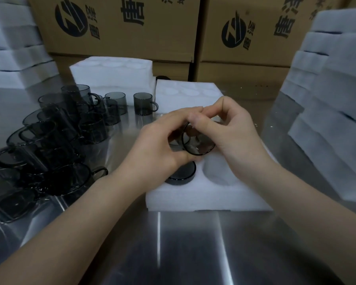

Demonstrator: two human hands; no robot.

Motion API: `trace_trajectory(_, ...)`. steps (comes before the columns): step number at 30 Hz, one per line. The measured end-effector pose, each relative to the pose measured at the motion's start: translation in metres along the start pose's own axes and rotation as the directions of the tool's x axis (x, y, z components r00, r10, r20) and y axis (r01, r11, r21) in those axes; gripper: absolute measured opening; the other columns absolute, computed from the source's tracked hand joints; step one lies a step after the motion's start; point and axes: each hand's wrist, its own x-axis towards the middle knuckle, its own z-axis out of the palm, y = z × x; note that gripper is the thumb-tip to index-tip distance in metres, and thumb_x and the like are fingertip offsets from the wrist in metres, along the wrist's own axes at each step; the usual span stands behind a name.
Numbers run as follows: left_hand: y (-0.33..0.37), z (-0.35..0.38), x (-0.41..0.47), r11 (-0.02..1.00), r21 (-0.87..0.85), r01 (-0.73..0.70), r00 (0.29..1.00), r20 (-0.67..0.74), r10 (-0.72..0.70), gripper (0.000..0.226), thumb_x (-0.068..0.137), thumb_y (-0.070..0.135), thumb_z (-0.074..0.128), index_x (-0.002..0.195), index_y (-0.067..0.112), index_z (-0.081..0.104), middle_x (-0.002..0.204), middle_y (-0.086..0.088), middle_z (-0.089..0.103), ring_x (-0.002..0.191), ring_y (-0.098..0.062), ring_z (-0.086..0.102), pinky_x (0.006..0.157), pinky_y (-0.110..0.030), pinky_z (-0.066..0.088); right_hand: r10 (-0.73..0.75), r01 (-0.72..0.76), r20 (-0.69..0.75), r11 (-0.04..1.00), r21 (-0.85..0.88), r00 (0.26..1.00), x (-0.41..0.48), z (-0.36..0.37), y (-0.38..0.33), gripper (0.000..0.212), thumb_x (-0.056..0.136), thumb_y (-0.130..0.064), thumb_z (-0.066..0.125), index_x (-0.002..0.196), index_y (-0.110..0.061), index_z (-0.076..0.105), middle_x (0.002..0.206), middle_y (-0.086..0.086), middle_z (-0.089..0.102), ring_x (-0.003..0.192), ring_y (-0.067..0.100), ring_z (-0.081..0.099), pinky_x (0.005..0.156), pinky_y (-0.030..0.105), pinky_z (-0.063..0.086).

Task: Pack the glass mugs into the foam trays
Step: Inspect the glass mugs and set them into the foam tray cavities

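The left hand [162,145] and right hand [234,136] grip a tilted glass mug [201,148]; lowered crooked, it could strike the seated mug [182,173].

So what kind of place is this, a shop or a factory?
Probably a packing station in a factory or warehouse: cardboard cartons stand behind the metal table, stacks of white foam trays flank it, and a cluster of smoky glass mugs waits beside the tray being filled.

Glossy smoked-glass mugs [144,103], matt foam tray [203,194]
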Motion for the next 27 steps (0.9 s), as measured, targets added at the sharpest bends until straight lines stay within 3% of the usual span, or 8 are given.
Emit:
trace_trajectory(2, -0.001, 0.0, 0.0, 1.0, 0.005, -0.001, 1.0, -0.008, 0.001, 0.073, 0.067, 0.003, 0.084, 0.128, 0.032, 0.055, 0.124, 0.015, 0.063, 0.117, 0.002, 0.057, 0.1, -0.021, 0.045, -0.051, 0.051, 0.004, 0.992, -0.113, 0.999, -0.002, 0.004, -0.001, 0.042, 0.062, -0.032, 0.084, 0.082, -0.017, 0.05, 0.097, 0.021, 0.065, 0.083, 0.036, 0.065, 0.072, 0.048, 0.055)
trace_trajectory(7, -0.008, -0.001, 0.0, 0.992, -0.105, 0.076, 0.997, 0.005, -0.076, 0.072, 0.07, -0.007, 0.078, 0.132, 0.023, 0.057, 0.119, 0.011, 0.067, 0.111, -0.001, 0.062, 0.095, -0.02, 0.049, -0.051, 0.097, 0.151, 0.946, -0.311, 0.987, -0.004, 0.001, -0.001, 0.052, 0.056, -0.032, 0.086, 0.092, -0.029, 0.049, 0.108, 0.003, 0.059, 0.096, 0.024, 0.062, 0.082, 0.041, 0.054)
trace_trajectory(10, -0.01, -0.003, 0.0, 0.97, -0.225, 0.094, 0.995, -0.012, -0.1, 0.067, 0.072, 0.002, 0.081, 0.132, 0.016, 0.053, 0.119, 0.007, 0.065, 0.109, -0.002, 0.063, 0.09, -0.017, 0.048, -0.035, 0.047, 0.172, 0.997, -0.067, 0.984, -0.003, -0.002, 0.001, 0.04, 0.069, -0.019, 0.08, 0.099, -0.022, 0.054, 0.106, 0.0, 0.061, 0.089, 0.011, 0.067, 0.075, 0.029, 0.057)
trace_trajectory(13, -0.009, -0.004, 0.0, 0.912, -0.398, 0.103, 0.988, -0.064, -0.14, 0.054, 0.075, 0.011, 0.072, 0.125, 0.016, 0.052, 0.111, 0.009, 0.066, 0.106, -0.003, 0.064, 0.085, -0.016, 0.049, 0.047, -0.095, 0.185, 0.961, 0.259, 0.982, 0.0, -0.003, 0.002, 0.01, 0.089, -0.016, 0.063, 0.097, -0.011, 0.059, 0.103, 0.013, 0.065, 0.089, 0.02, 0.07, 0.069, 0.035, 0.058)
trace_trajectory(15, -0.009, -0.005, -0.002, 0.909, -0.407, 0.095, 0.989, -0.065, -0.133, 0.053, 0.076, 0.01, 0.067, 0.126, 0.014, 0.051, 0.113, 0.007, 0.064, 0.108, -0.004, 0.063, 0.087, -0.016, 0.048, 0.087, -0.13, 0.179, 0.961, 0.243, 0.98, 0.003, -0.005, 0.001, 0.008, 0.097, -0.015, 0.056, 0.092, -0.01, 0.061, 0.09, 0.012, 0.069, 0.081, 0.023, 0.07, 0.067, 0.035, 0.058)
trace_trajectory(18, -0.007, -0.004, -0.002, 0.914, -0.395, 0.091, 0.991, -0.055, -0.123, 0.061, 0.076, 0.012, 0.067, 0.133, 0.012, 0.045, 0.125, -0.001, 0.058, 0.111, -0.006, 0.061, 0.093, -0.022, 0.049, 0.109, -0.137, 0.195, 0.981, 0.136, 0.975, 0.005, -0.006, 0.002, 0.015, 0.093, -0.019, 0.059, 0.079, -0.013, 0.059, 0.067, 0.005, 0.06, 0.059, 0.019, 0.059, 0.055, 0.033, 0.053)
trace_trajectory(22, -0.008, -0.005, -0.002, 0.943, -0.316, 0.103, 0.987, -0.082, -0.135, 0.069, 0.07, 0.022, 0.079, 0.129, 0.024, 0.044, 0.126, 0.0, 0.058, 0.112, -0.009, 0.062, 0.098, -0.03, 0.05, 0.05, -0.046, 0.24, 0.999, -0.022, 0.97, 0.002, -0.004, 0.002, 0.033, 0.098, -0.016, 0.054, 0.066, -0.01, 0.055, 0.054, 0.001, 0.053, 0.049, 0.011, 0.051, 0.045, 0.025, 0.046)
trace_trajectory(27, -0.005, -0.004, 0.001, 0.95, -0.28, 0.139, 0.974, -0.133, -0.182, 0.048, 0.072, 0.036, 0.08, 0.109, 0.021, 0.053, 0.103, 0.013, 0.067, 0.096, 0.004, 0.064, 0.078, -0.014, 0.05, 0.068, -0.119, 0.311, 0.982, 0.146, 0.948, 0.001, -0.007, 0.0, 0.031, 0.094, -0.03, 0.049, 0.069, -0.012, 0.056, 0.061, 0.005, 0.046, 0.054, 0.016, 0.047, 0.048, 0.026, 0.042)
